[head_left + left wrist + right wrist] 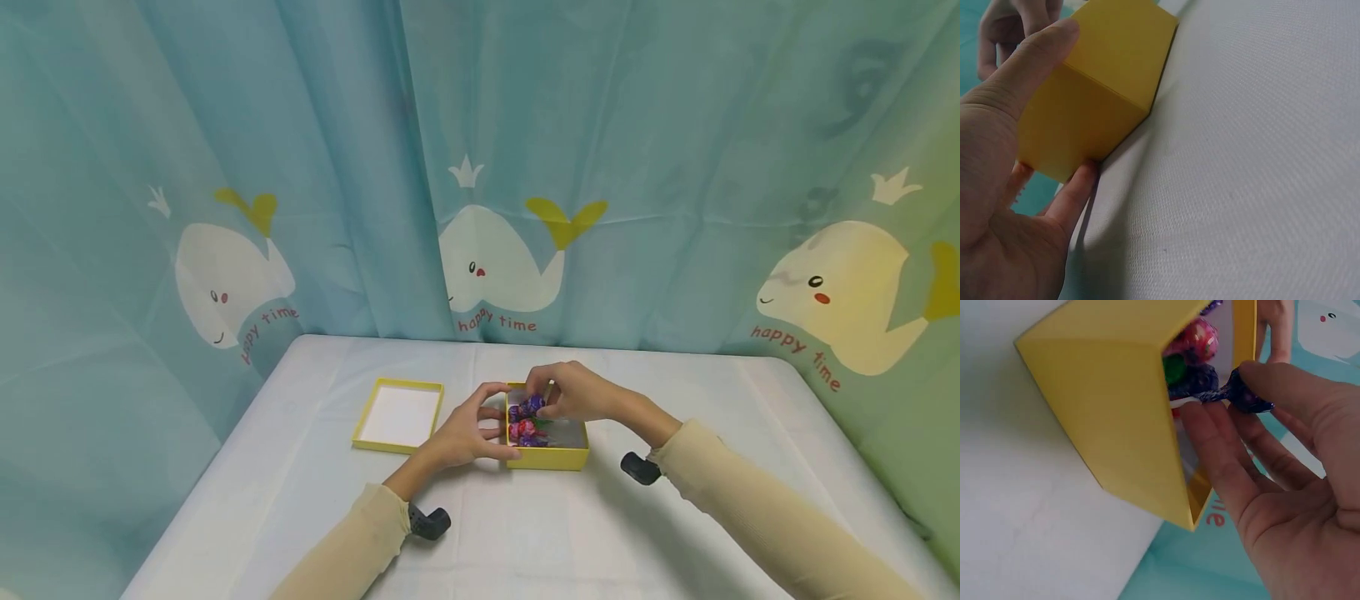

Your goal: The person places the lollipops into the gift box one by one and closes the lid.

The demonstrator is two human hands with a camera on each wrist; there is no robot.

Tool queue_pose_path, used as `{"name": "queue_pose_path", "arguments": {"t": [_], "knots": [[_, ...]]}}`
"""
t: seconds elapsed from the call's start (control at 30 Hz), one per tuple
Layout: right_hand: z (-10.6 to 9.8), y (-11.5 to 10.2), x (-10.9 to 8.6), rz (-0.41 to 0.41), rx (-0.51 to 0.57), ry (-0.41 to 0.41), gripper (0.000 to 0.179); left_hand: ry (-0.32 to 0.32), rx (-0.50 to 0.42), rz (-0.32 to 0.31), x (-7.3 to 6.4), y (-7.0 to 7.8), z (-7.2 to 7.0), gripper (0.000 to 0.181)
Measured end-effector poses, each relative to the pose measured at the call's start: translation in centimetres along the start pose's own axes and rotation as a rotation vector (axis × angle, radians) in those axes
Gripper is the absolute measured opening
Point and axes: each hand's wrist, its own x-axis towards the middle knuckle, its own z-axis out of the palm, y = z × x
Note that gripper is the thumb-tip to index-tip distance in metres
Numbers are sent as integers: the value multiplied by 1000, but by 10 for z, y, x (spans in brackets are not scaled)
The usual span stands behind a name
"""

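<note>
A yellow box (551, 459) stands on the table, with several wrapped lollipops (524, 428) in purple and red-pink inside its left part. My left hand (463, 433) holds the box at its left side, thumb along the near rim and fingertips against the wall. Over the box, my right hand (581, 392) pinches a purple-wrapped lollipop (1249, 399) between thumb and fingers. Its white stick (1184, 402) points into the box in the right wrist view. A pink-wrapped lollipop (1200, 340) and a green one (1175, 369) lie behind it.
Left of the box lies a shallow yellow lid (398, 414), its white inside facing up. A white cloth covers the table (517, 533). Behind hangs a blue-green curtain (645, 275) printed with whales. Dark wrist cameras (430, 524) sit at both cuffs.
</note>
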Motion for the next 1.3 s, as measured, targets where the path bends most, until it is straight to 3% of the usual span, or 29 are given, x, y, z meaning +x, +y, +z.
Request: {"name": "queue_pose_path", "arguments": {"t": [0.27, 1.3], "knots": [[12, 5, 1, -46, -53, 15, 23, 7, -14, -2, 0, 1, 1, 93], [20, 8, 0, -34, -38, 1, 30, 22, -6, -22, 1, 1, 1, 95]]}}
